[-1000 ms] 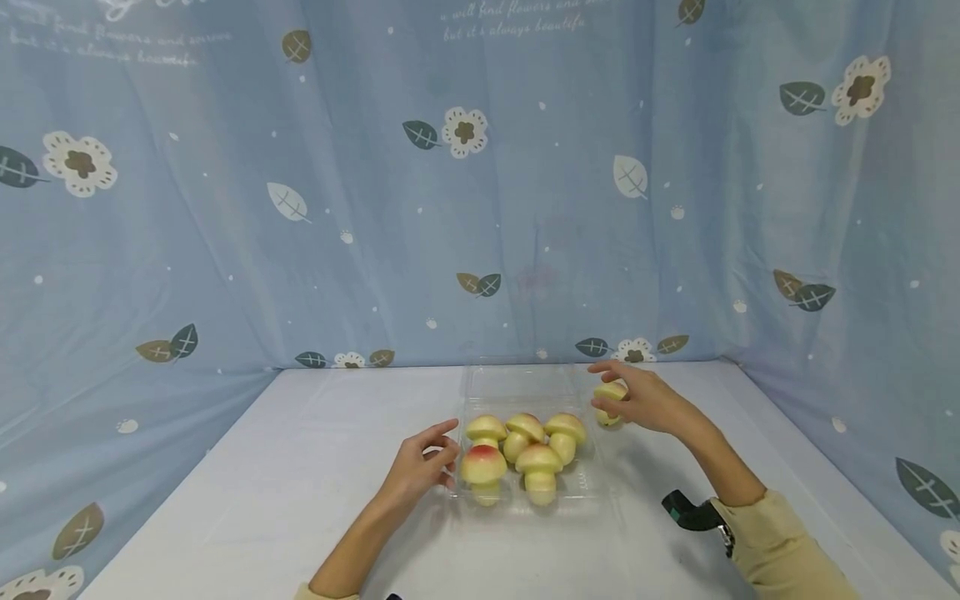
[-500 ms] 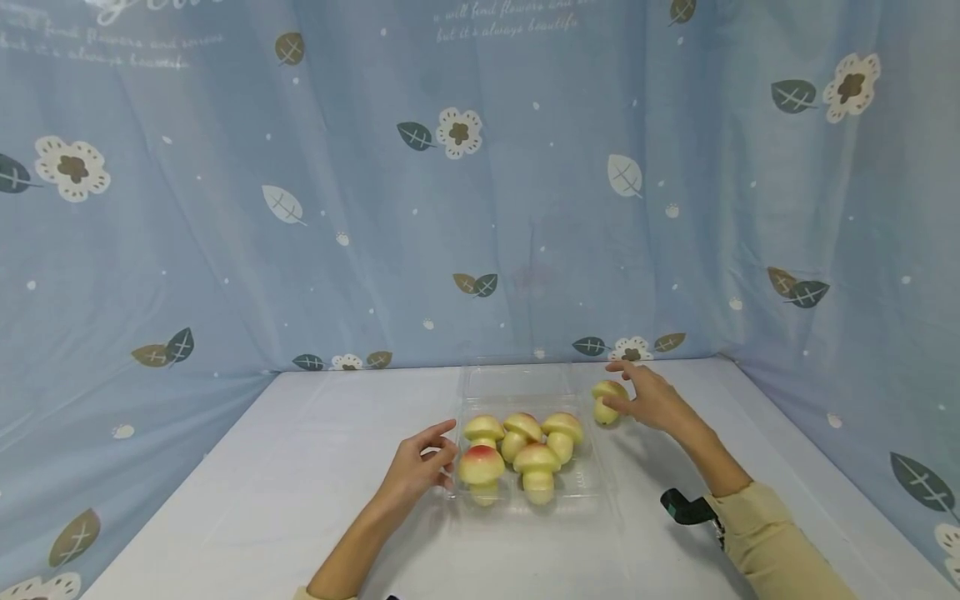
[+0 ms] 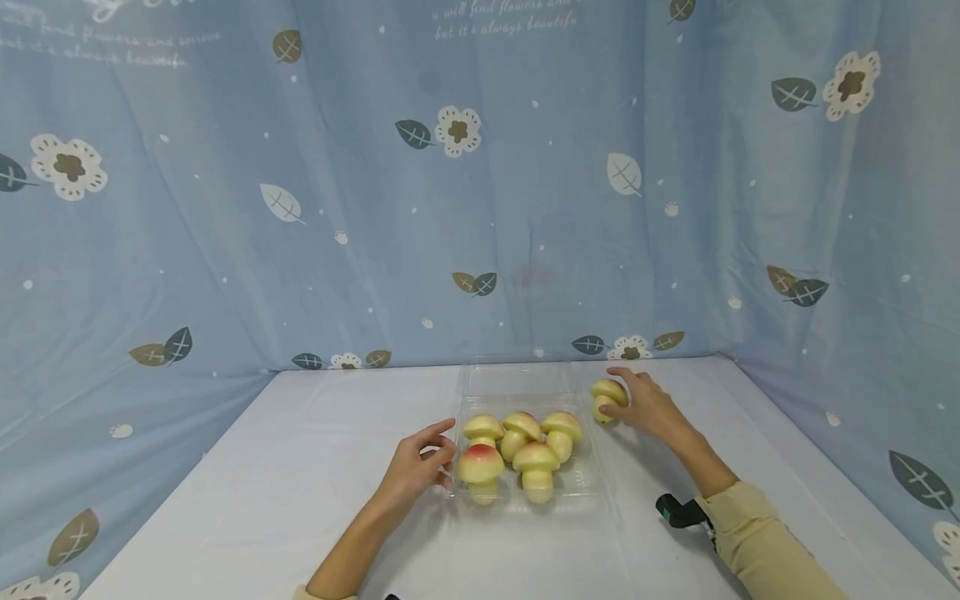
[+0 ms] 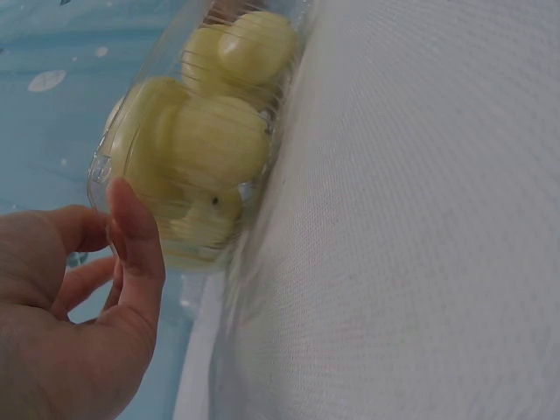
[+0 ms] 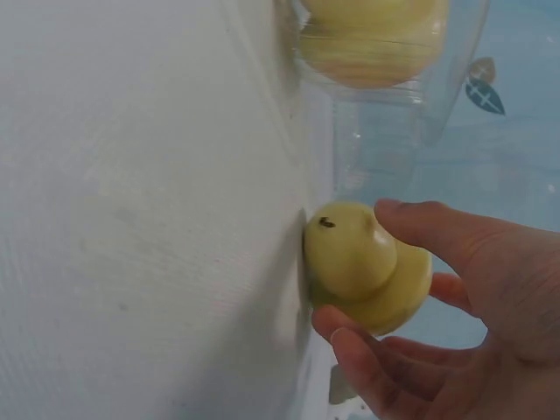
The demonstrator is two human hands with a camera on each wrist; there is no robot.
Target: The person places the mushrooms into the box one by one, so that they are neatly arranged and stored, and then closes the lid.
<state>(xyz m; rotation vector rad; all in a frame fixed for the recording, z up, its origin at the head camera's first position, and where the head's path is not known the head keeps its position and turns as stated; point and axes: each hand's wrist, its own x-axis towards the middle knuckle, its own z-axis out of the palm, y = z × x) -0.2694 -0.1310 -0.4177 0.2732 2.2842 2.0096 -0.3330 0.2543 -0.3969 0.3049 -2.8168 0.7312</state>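
A clear plastic container (image 3: 585,482) stands on the table with several yellow-green toy mushrooms (image 3: 536,475) inside, some with red-tinged caps. My left hand (image 3: 415,467) is at its left side, and in the left wrist view the thumb and a finger pinch the rim. One more mushroom (image 3: 606,400) lies outside, beyond the container's right side. My right hand (image 3: 647,404) holds it between thumb and fingers. In the right wrist view this mushroom (image 5: 350,254) shows a dark spot on its stem end, close against the white tabletop.
The container's clear lid (image 3: 517,381) lies folded back behind it. A white cloth covers the table (image 3: 315,475). Blue patterned curtain (image 3: 375,233) rises along the back and sides. A black wrist device (image 3: 681,511) hangs by the right sleeve (image 3: 757,533).
My right hand first draws back a little to the right from the loose mushroom, then its fingers close in around it. The left hand stays at the container's edge.
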